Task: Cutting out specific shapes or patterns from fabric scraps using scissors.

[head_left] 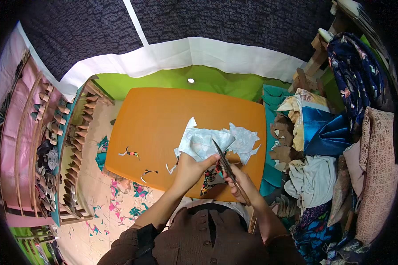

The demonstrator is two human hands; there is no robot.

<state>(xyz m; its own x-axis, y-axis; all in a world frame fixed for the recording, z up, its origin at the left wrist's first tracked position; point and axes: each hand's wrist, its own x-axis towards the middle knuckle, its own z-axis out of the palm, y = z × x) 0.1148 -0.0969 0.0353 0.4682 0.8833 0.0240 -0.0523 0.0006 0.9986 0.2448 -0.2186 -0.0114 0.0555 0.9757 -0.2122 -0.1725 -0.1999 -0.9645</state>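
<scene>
My left hand (193, 170) grips a crumpled, pale blue-white piece of fabric (201, 140) near the front right of the orange table. Its thumb points toward the scissors, while the other fingers are mostly hidden under the cloth. In my right hand (241, 183) is a pair of dark metal scissors (226, 164), blades slanting up and left over the pale fabric. Dark, multicoloured patterned cloth (207, 181) hangs between my hands, partly covered by them. Another ragged pale piece (245, 143) lies to the right, touching or overlapping the first.
Thin patterned offcuts (131, 153) lie on the left of the orange table (154, 112). Colourful scraps (115, 190) litter the floor. A rack (77, 150) of brown shoe-last-like forms stands left. Folded fabrics, including shiny blue cloth (325, 131) and white cloth (314, 181), are heaped right.
</scene>
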